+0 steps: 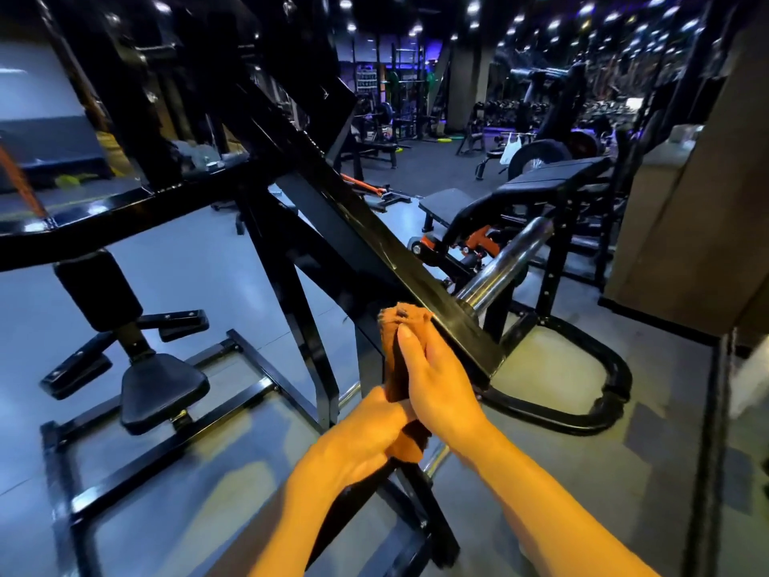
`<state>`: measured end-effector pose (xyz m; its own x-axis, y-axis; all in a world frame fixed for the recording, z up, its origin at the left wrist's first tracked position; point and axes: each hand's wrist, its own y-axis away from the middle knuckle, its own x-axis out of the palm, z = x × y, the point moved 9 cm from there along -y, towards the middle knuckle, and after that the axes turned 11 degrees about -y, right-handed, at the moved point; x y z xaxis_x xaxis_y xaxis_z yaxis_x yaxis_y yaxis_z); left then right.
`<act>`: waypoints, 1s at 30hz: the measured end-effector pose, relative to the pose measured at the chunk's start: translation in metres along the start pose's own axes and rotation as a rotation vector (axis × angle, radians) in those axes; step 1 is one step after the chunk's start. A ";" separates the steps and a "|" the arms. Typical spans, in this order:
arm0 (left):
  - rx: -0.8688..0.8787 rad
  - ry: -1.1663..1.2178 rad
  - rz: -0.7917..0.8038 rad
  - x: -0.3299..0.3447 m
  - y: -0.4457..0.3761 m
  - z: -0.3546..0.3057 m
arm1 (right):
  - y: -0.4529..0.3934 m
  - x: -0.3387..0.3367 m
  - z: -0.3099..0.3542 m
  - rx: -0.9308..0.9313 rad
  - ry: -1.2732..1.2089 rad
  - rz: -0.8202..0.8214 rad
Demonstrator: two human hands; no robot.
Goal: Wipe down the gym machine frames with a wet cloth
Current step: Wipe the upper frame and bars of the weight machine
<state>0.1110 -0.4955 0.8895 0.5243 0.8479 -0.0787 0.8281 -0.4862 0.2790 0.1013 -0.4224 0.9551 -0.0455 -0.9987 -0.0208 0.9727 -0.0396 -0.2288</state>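
A limp brown wet cloth [401, 360] wraps a sloping black steel machine beam [374, 247]; the right hand [437, 381] presses flat-fingered above, the left hand [366, 435] clasps its lower end. Soft, light, probably best bunched.

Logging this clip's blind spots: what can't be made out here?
- Head view: whether the brown cloth is wet; nothing shows it.
- Frame surface under the cloth, covered by the right hand and left hand.
- Far racks: too dark, small.
- Right edge: blurred pale shape, cut off.
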 end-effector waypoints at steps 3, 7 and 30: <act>0.026 -0.137 0.014 -0.006 -0.003 -0.015 | -0.008 -0.007 0.015 -0.100 0.013 0.040; 0.053 -0.141 -0.029 -0.023 -0.011 -0.028 | -0.023 -0.027 0.027 -0.060 -0.053 0.021; 0.523 -0.220 -0.659 -0.095 -0.062 -0.110 | -0.048 -0.052 0.026 -0.629 0.944 -0.192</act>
<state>-0.0118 -0.5222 0.9854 -0.1124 0.9570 -0.2674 0.9329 0.0090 -0.3600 0.0627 -0.3692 0.9925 -0.5911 -0.5462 -0.5935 0.6580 0.0990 -0.7465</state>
